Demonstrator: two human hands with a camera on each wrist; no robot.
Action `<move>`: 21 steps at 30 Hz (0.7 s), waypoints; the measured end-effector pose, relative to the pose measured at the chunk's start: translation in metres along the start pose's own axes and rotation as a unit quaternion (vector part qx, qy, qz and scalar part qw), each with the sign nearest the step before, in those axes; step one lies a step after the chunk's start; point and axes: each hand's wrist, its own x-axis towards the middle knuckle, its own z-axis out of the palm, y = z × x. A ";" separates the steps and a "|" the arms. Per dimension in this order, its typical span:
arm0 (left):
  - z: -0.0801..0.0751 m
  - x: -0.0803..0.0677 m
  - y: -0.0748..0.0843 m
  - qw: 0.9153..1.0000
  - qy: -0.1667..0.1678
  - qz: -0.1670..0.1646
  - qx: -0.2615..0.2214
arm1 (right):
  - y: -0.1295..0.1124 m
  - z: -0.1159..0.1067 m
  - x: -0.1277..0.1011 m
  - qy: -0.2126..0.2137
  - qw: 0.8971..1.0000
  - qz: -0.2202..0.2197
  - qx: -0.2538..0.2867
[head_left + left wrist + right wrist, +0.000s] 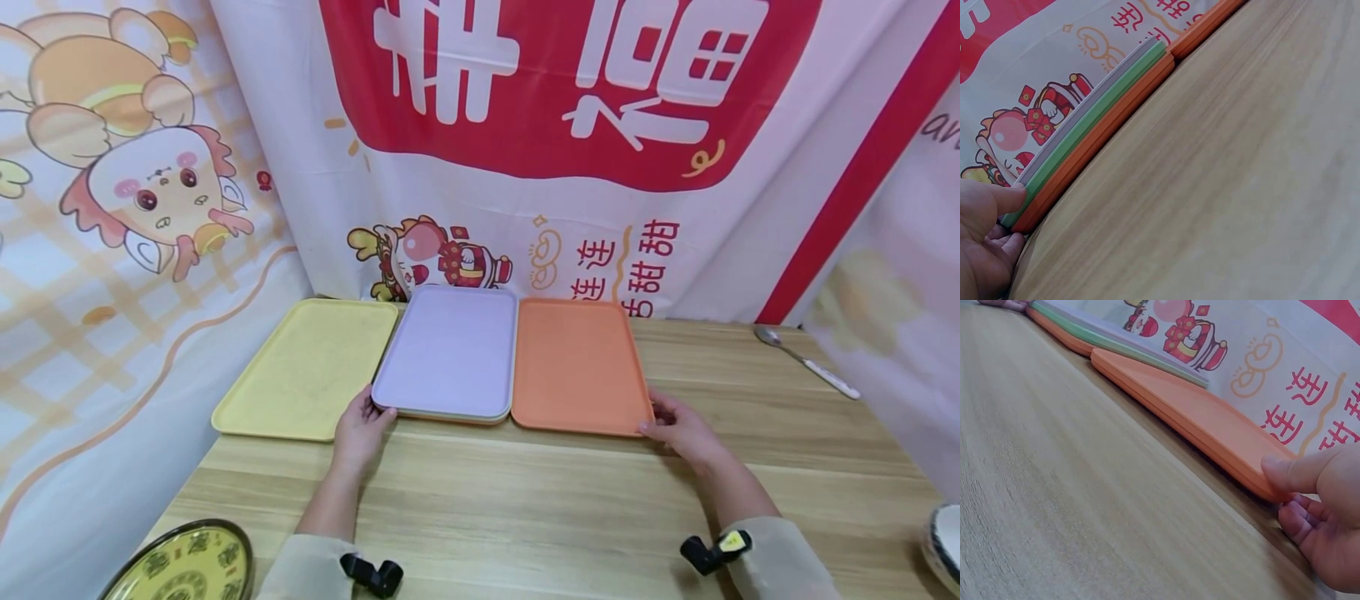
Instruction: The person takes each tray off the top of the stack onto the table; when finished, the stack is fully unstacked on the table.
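Note:
A small stack of trays stands mid-table against the cloth, with a lavender tray (pixel 450 350) on top. Below it show the edges of a green tray (pixel 1085 131) and an orange one (pixel 1100 139). My left hand (pixel 361 429) grips the stack's near left corner, thumb at the upper edges and fingers low at the bottom. Right beside the stack lies another orange tray (pixel 579 367). Its near right corner is pinched by my right hand (pixel 684 429), thumb on the rim and fingertips curled beneath. A yellow tray (pixel 315 367) lies left of the stack, partly behind my left hand.
A spoon (pixel 806 362) lies on the wooden table (pixel 510 508) at the back right. A patterned yellow plate (pixel 187 567) is at the front left, and a bowl (pixel 943 542) at the right edge. Printed cloth (pixel 300 167) hangs behind and along the sides.

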 end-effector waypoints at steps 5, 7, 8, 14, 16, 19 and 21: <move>-0.001 -0.001 -0.001 1.000 0.000 0.000 0.000 | -0.002 0.000 0.001 0.001 0.999 -0.025 -0.047; -0.001 -0.001 -0.001 1.000 0.000 -0.001 0.001 | -0.001 0.001 0.001 0.001 0.998 -0.028 -0.049; -0.001 0.000 -0.001 1.000 0.000 -0.002 0.002 | -0.001 0.001 0.001 0.002 0.999 -0.027 -0.043; 0.000 0.001 -0.002 1.000 -0.004 -0.006 -0.005 | -0.004 0.000 -0.001 0.036 0.999 -0.018 -0.027; 0.000 0.001 -0.002 1.000 -0.004 -0.008 -0.005 | -0.009 -0.001 0.000 0.055 0.998 -0.016 -0.029; 0.000 0.000 -0.001 1.000 -0.002 -0.008 -0.007 | -0.019 0.000 0.002 0.079 0.996 -0.023 -0.026; 0.000 0.000 0.000 1.000 -0.002 -0.007 -0.008 | -0.028 0.002 0.005 0.086 0.996 -0.027 -0.015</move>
